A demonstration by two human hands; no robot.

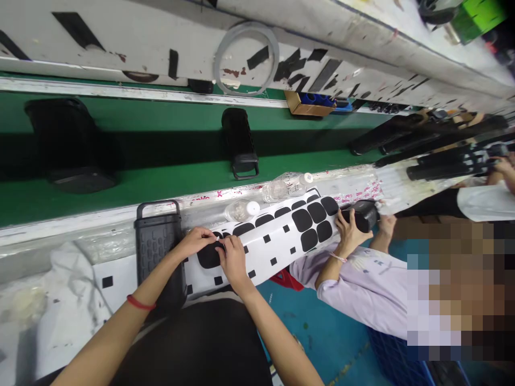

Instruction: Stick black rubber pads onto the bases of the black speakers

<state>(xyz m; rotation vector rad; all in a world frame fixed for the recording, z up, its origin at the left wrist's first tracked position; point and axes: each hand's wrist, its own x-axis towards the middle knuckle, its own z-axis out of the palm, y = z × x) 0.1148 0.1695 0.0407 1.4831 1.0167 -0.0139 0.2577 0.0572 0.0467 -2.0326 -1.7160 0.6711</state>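
Observation:
My left hand [197,241] and my right hand [234,261] meet over a rounded black pad [209,256] near the left end of a white sheet [257,268]. Both hands are pinched, fingertips almost touching, around a tiny whitish piece [218,239]. Several rounded black pads [301,221] and small black squares [273,261] lie on the sheet. A black speaker-like case [159,252] with a loop handle stands beside my left forearm.
Two clear plastic bottles [284,187] stand behind the sheet. Black cases [240,140] rest on the green belt [169,177]. At the right, another person's hands [349,236] hold a black case [364,214]. A white cloth [74,284] lies left.

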